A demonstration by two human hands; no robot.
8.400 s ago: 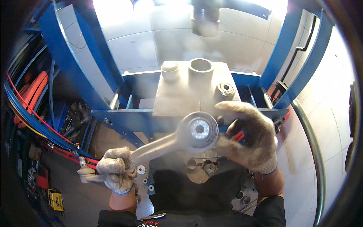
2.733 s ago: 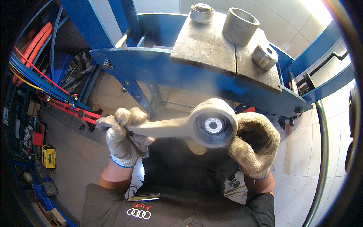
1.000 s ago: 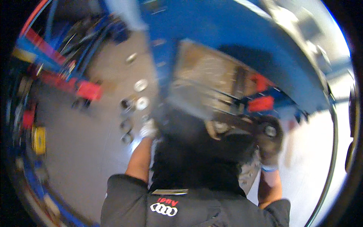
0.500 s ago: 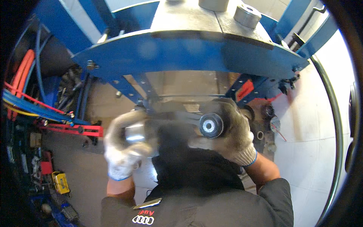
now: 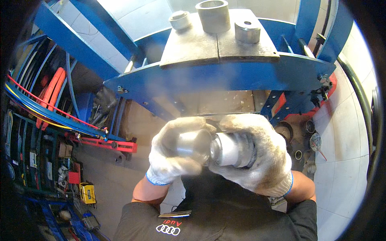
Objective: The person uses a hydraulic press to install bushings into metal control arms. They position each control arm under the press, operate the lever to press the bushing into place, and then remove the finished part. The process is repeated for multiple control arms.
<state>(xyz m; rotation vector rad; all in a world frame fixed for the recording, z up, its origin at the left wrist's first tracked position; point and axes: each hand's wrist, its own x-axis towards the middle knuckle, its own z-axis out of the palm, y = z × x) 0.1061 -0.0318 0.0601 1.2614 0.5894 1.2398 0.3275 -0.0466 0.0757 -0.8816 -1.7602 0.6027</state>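
Both my hands wear whitish knit gloves and meet in front of my chest, below the edge of a blue steel frame (image 5: 225,78). My left hand (image 5: 163,154) is closed round a shiny metal cylinder (image 5: 191,143), blurred by motion. In my right hand (image 5: 267,154) is a bushing (image 5: 230,150) with a bright metal sleeve and darker rubber, lying on its side. Its narrow end points left and comes up against the cylinder's right end. Whether it goes inside the cylinder, I cannot tell.
On the frame, two metal plates (image 5: 191,46) carry a tall metal tube (image 5: 214,18), a bored cylinder (image 5: 247,33) and a smaller capped piece (image 5: 179,20). Hoses (image 5: 52,114) and a red bar (image 5: 116,144) stand left. Round parts (image 5: 309,126) lie on the right floor.
My hands have come together from apart. The bushing has turned from end-on to sideways, facing the cylinder. The view has shifted, showing more of the plates' top.
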